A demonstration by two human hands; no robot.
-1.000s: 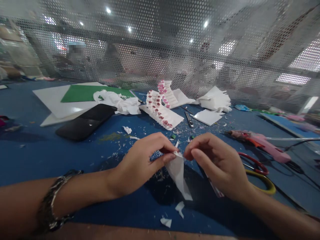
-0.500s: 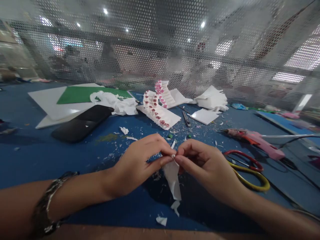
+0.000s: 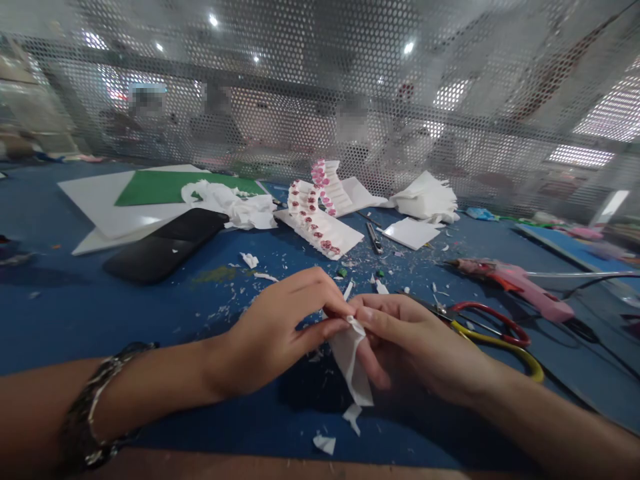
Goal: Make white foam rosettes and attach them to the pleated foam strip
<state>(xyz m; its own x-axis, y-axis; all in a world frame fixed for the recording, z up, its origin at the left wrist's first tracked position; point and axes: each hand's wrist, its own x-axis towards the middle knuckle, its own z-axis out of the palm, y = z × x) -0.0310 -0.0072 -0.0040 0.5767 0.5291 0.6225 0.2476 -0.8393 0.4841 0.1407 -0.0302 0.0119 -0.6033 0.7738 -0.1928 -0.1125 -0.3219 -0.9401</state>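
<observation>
Between my two hands hangs a thin white paper strip, its top end gathered into a small twist. My left hand pinches the twist between thumb and fingertips. On the other side, my right hand presses thumb and index finger against the same top end, with another finger stretched down along the strip. Red-and-yellow-handled scissors lie just right of my right hand, their blades partly hidden. White paper scraps rest on the blue table below the strip.
A pink glue gun with cables lies at right. Ahead are pleated white pieces with red dots, a craft knife and stacked white paper. A black phone-like slab and green sheet are at left. Perforated metal closes the back.
My right hand has turned, with its palm more upward and a finger now down beside the strip. The strip's lower end has swung slightly right. My left hand keeps its pinch.
</observation>
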